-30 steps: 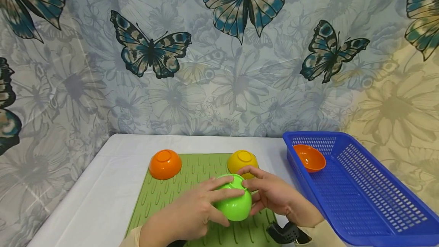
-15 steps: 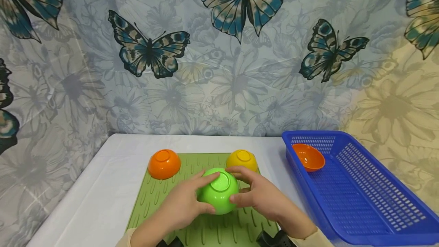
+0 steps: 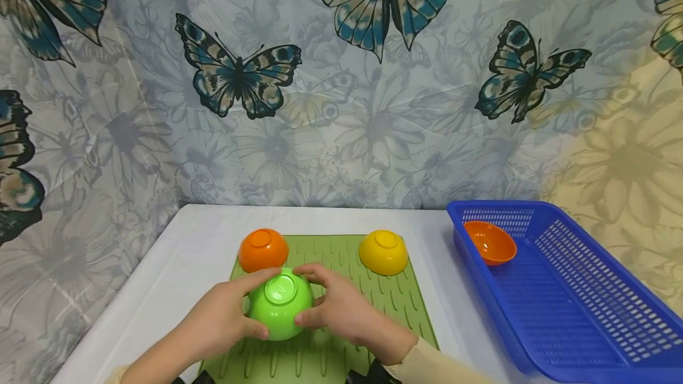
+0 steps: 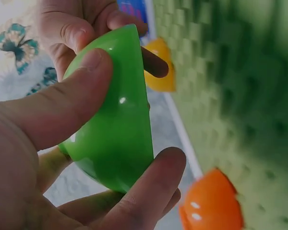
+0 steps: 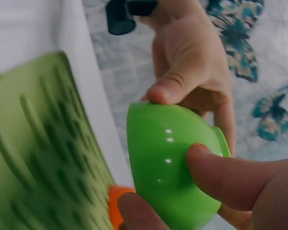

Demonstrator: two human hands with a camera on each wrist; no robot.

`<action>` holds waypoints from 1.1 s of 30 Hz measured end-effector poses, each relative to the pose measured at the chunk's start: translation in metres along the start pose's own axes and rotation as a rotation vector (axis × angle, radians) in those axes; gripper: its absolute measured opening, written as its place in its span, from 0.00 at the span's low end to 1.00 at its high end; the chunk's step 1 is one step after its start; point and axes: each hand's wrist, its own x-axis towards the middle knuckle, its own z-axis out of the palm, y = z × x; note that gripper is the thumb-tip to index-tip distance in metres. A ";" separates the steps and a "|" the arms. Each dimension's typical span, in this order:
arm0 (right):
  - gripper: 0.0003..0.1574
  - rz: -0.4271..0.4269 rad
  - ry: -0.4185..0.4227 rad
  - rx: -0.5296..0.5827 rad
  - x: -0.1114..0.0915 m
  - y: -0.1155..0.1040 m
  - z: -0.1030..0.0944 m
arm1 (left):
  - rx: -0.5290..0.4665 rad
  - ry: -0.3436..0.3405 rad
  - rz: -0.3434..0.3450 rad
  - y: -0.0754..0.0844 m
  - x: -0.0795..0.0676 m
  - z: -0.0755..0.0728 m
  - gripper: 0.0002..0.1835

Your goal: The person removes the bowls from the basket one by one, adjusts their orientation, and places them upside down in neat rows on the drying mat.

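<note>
Both hands hold a bright green bowl (image 3: 280,307) upside down over the near left part of the green ridged mat (image 3: 331,348). My left hand (image 3: 226,313) grips its left side, thumb on the outer wall and fingers at the rim. From the right, my right hand (image 3: 341,307) pinches the bowl with thumb and fingers. In both wrist views a gap shows between the green bowl (image 4: 117,110) and the mat (image 5: 43,139). Just behind it, an orange bowl (image 3: 264,250) lies upside down at the mat's far left corner. A yellow bowl (image 3: 383,252) lies upside down at the far right corner.
On the right stands a long blue perforated basket (image 3: 512,336), its wall rising beside the mat. Another orange bowl (image 3: 490,243) sits tilted in the basket's far left corner. A white-covered table (image 3: 144,289) bears everything, with a butterfly-print cloth (image 3: 341,159) hanging behind.
The green bowl was turned bottom up between both hands. Hands and bowl then moved left, from in front of the yellow bowl to in front of the orange one.
</note>
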 end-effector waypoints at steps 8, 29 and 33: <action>0.45 0.033 -0.008 0.001 0.016 0.021 0.041 | -0.011 -0.020 -0.087 -0.040 -0.019 -0.003 0.54; 0.42 0.023 0.034 -0.304 0.022 0.029 0.065 | -0.031 -0.140 -0.096 -0.073 -0.025 0.003 0.55; 0.42 0.021 0.033 -0.325 0.022 0.029 0.065 | -0.081 -0.168 -0.072 -0.077 -0.023 0.001 0.52</action>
